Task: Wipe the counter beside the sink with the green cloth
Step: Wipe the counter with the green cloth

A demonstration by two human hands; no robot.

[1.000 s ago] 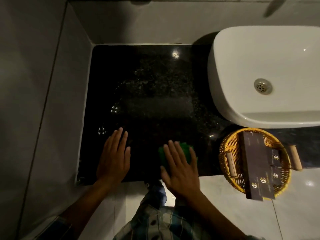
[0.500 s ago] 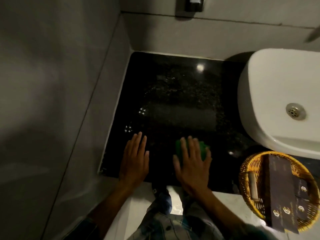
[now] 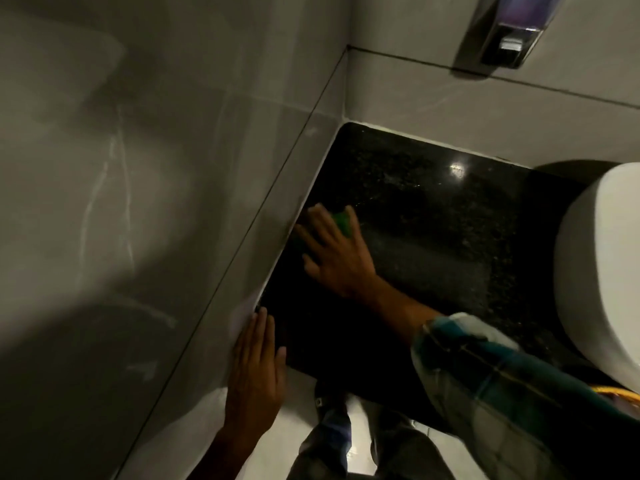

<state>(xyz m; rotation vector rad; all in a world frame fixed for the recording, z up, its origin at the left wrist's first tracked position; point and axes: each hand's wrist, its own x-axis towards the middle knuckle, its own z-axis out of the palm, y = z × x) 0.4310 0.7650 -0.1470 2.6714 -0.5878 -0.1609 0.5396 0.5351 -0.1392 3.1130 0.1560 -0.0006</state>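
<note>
The counter is a black speckled stone slab between the left wall and the white sink. My right hand lies flat on the counter close to the left wall, pressing down on the green cloth. Only a small part of the cloth shows, between the fingers. My left hand rests flat with fingers together at the counter's front left corner, partly over the edge, holding nothing.
Grey tiled walls close the counter on the left and at the back. A soap dispenser hangs on the back wall. A sliver of the yellow wicker basket shows behind my right sleeve. Below are my legs and the pale floor.
My right hand has slid the green cloth from the counter's front middle to the left and farther back, up against the wall. My left hand has drawn back to the front left corner. The view swung left.
</note>
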